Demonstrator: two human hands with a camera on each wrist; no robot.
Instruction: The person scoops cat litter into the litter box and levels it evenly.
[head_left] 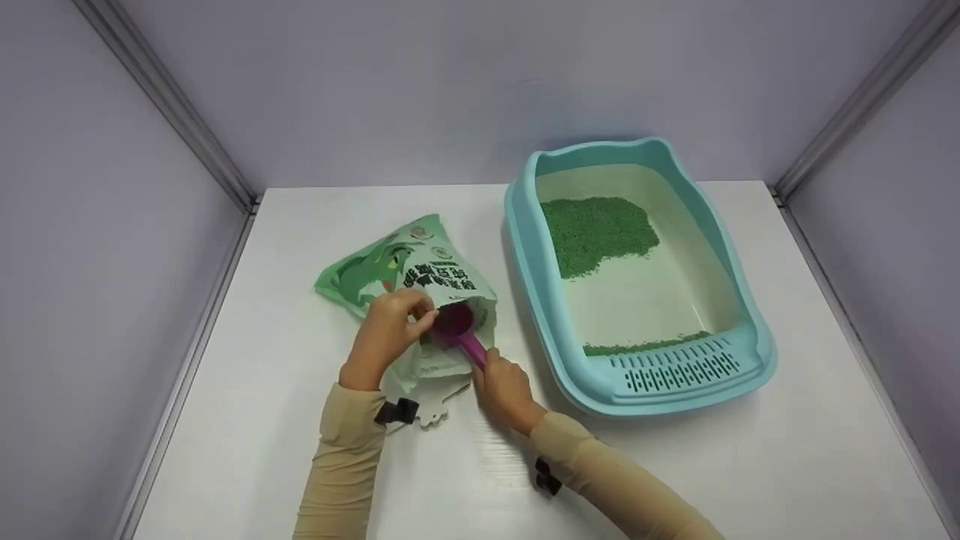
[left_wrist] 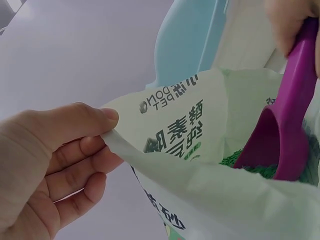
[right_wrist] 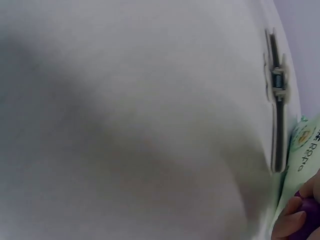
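Observation:
A green-and-white bag of cat litter [head_left: 457, 281] lies on the table, its mouth turned toward me. My left hand [head_left: 390, 326] pinches the rim of that mouth between thumb and finger, as the left wrist view shows closely. Inside the opening is a purple scoop [left_wrist: 295, 100], its bowl tilted down against green pellets [left_wrist: 265, 171]. My right hand [head_left: 510, 394] grips the scoop's handle from the front right. Only part of the right hand's fingers [right_wrist: 290, 225] shows at the corner of the right wrist view. How much the bowl holds is hidden.
Right of the bag stands a blue litter box [head_left: 529, 277], with green pellets [head_left: 596, 232] heaped at its far left and a thin line along its front. A flat white piece with a dark strip [right_wrist: 277, 100] lies near the bag. Walls enclose the table's back and sides.

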